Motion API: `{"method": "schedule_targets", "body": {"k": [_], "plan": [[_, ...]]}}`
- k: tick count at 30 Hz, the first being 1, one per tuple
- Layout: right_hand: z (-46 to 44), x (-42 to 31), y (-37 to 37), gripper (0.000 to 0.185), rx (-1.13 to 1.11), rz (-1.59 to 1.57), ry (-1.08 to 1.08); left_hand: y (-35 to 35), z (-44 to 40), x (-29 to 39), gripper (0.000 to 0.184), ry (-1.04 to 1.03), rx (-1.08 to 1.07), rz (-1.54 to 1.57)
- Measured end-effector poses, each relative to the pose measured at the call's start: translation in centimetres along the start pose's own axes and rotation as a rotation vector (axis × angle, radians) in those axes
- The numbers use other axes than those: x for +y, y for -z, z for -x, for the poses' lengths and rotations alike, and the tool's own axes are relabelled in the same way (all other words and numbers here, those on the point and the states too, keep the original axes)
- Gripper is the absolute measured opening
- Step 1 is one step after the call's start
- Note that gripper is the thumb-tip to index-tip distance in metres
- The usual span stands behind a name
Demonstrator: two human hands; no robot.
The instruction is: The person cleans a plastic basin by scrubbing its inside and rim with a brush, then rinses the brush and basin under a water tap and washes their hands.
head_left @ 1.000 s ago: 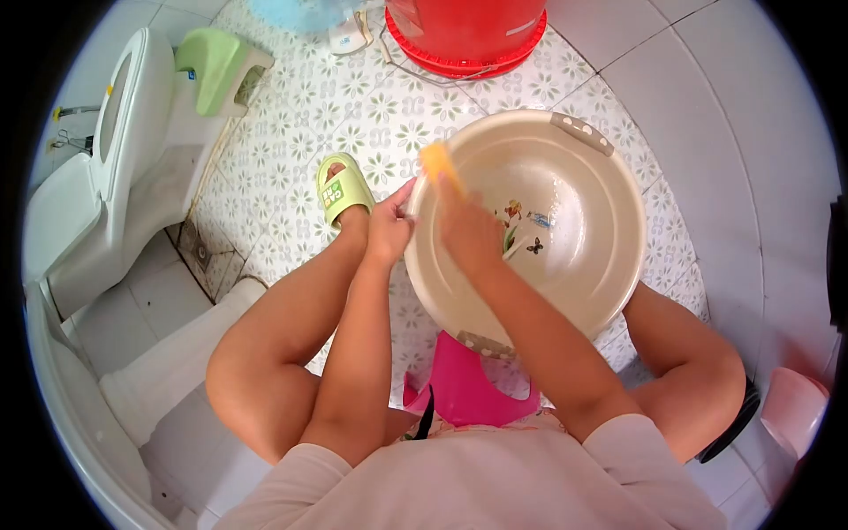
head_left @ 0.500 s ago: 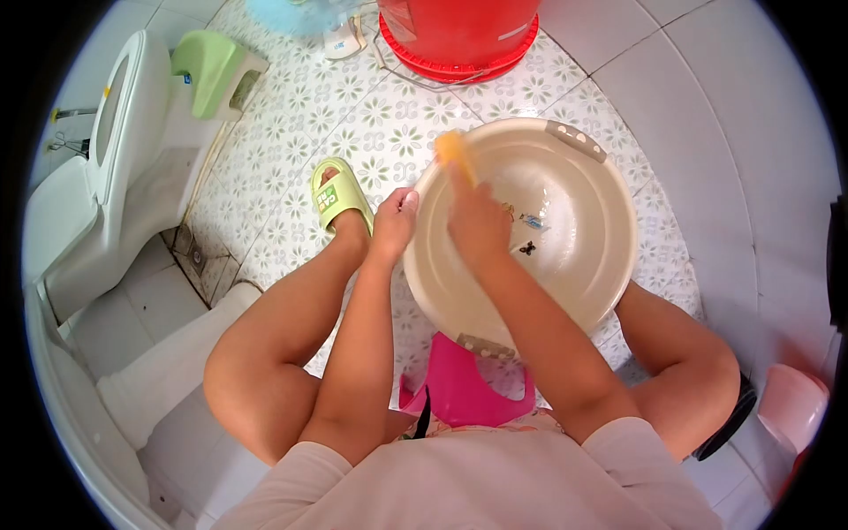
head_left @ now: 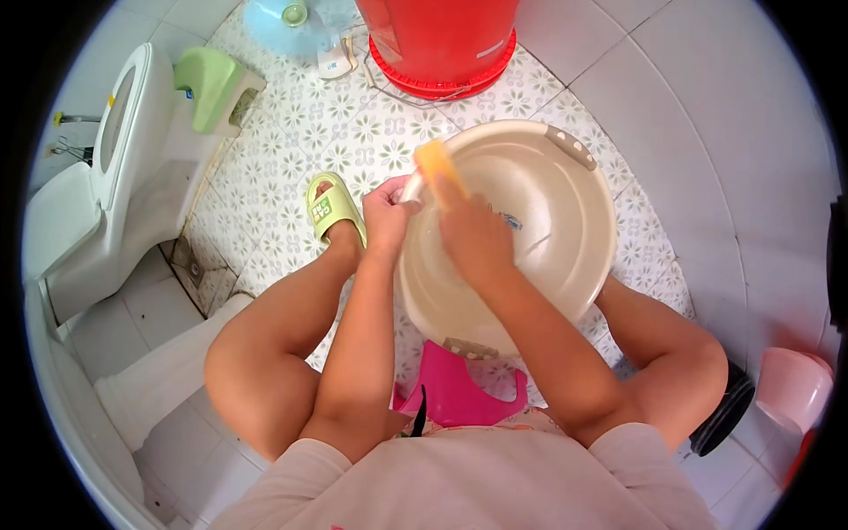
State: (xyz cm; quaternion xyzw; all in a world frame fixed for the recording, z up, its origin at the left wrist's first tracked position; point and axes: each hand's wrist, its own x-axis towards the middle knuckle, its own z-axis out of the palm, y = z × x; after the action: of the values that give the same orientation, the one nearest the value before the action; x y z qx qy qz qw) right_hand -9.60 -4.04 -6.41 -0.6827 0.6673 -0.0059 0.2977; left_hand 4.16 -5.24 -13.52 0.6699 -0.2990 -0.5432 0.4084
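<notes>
A wide beige basin (head_left: 565,256) sits between my legs, with a small printed picture on its inner bottom, partly hidden by my right hand. My left hand (head_left: 389,212) is closed around the basin's left rim, thumb on the inner side. In my right hand (head_left: 477,234) is a yellow sponge (head_left: 433,162), pressed against the inside of the upper left rim, close to my left hand. Motion blurs the right hand's fingers a little.
A red bucket (head_left: 439,44) stands beyond the basin, beside a white bottle (head_left: 335,58). The toilet (head_left: 124,150) and a green stool (head_left: 210,88) are on the left. A pink plastic stool (head_left: 455,389) is beneath me; a pink tub (head_left: 791,389) lies by the right wall.
The whole view has shifted slightly, and the basin appears further left. My right hand has moved the sponge a little down and left along the rim. My left hand still grips the rim.
</notes>
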Motion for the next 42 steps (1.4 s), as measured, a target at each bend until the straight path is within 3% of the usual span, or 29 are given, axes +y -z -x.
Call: {"method": "schedule_targets", "body": {"k": [5, 7, 14, 16, 18, 24, 28, 30, 31, 36, 42], "plan": [[1.7, 0.7, 4.3, 0.054, 0.162, -0.096, -0.127, -1.4, 2.4, 4.2, 0.039, -0.138, -0.03, -0.102], [4.4, -0.7, 4.4, 0.052, 0.148, -0.003, -0.012, -1.8, 3.4, 5.4, 0.039, -0.196, -0.008, -0.147], [6.7, 1.3, 10.8, 0.051, 0.394, -0.076, -0.02, -2.5, 6.9, 9.5, 0.039, -0.566, -0.038, -0.236], [8.9, 0.5, 10.5, 0.051, 0.414, -0.05, -0.01, -2.6, 8.0, 10.3, 0.039, -0.651, -0.03, -0.311], [11.3, -0.5, 10.7, 0.05, 0.232, -0.043, 0.072, -2.3, 8.5, 10.4, 0.036, -0.763, -0.03, -0.401], [10.1, 3.0, 11.7, 0.047, 0.366, -0.053, 0.008, -2.3, 10.0, 10.2, 0.035, -0.737, -0.155, -0.492], [12.9, 0.5, 11.5, 0.047, 0.259, 0.037, 0.029, -1.9, 10.1, 10.3, 0.035, -0.751, -0.152, -0.558], [14.0, -0.3, 10.7, 0.047, 0.213, 0.088, 0.155, -1.6, 10.3, 10.5, 0.034, -0.706, -0.198, -0.576], [13.8, 0.3, 10.6, 0.047, 0.294, 0.126, 0.186, -1.6, 10.4, 10.5, 0.034, -0.704, -0.199, -0.576], [12.6, 2.1, 11.8, 0.049, 0.337, 0.024, 0.055, -0.9, 10.5, 10.0, 0.031, -0.541, -0.234, -0.44], [13.8, 0.1, 9.2, 0.051, 0.287, 0.067, 0.21, -0.1, 10.5, 9.6, 0.032, -0.564, -0.193, -0.429]]}}
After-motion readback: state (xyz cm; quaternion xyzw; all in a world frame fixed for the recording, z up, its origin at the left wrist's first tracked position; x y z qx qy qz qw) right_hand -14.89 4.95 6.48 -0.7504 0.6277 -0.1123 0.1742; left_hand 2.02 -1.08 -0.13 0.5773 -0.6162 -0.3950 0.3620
